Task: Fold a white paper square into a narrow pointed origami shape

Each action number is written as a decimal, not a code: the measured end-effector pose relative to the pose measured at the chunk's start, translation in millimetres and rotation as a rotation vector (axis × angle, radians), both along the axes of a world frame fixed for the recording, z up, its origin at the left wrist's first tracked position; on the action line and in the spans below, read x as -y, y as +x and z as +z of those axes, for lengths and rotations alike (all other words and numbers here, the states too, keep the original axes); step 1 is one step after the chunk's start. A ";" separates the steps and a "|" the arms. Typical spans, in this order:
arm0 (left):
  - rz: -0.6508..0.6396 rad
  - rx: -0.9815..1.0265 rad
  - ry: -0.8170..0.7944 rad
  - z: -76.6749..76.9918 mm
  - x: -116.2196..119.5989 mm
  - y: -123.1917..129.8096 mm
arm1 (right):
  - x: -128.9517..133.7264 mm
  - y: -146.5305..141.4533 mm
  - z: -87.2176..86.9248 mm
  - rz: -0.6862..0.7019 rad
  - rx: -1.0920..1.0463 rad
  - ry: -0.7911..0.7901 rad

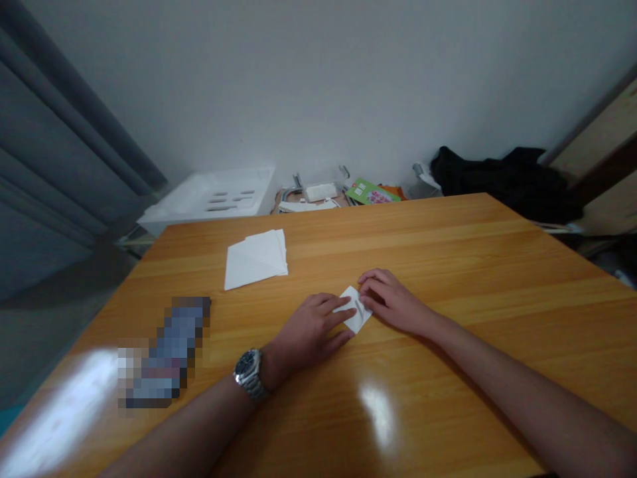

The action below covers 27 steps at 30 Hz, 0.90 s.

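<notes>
A small folded piece of white paper (355, 321) lies on the wooden table, its corners pointing like a diamond. My left hand (318, 325), a metal watch (247, 373) on its wrist, rests with fingers stretched and spread over the paper's left part. The left thumb is by the lower corner. From the other side, my right hand (393, 302) bends its fingers and thumb together at the paper's right edge, covering that corner. Farther back on the left is a stack of white paper sheets (255, 260), apart from both hands.
A blurred-out, phone-like object (172, 352) lies at the table's left (448, 239). Beyond the far edge are a white slotted tray (199, 192), a green booklet (371, 192), assorted clutter and a black cloth (502, 182). A grey curtain (64, 119) hangs at left.
</notes>
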<state>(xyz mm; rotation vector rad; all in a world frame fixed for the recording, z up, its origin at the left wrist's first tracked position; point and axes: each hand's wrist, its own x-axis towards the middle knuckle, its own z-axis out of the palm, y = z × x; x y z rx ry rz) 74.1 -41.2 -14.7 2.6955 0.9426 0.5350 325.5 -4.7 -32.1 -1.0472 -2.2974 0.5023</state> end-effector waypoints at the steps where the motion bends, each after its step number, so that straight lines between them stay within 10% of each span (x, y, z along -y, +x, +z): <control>1: 0.000 0.004 0.001 -0.2 0.0 0.0 | 0.0 -0.6 -0.2 -0.006 -0.001 0.004; 27: -0.024 0.010 -0.017 -1.2 -1.1 -1.3 | 3.5 -13.3 -4.3 -0.137 0.007 0.020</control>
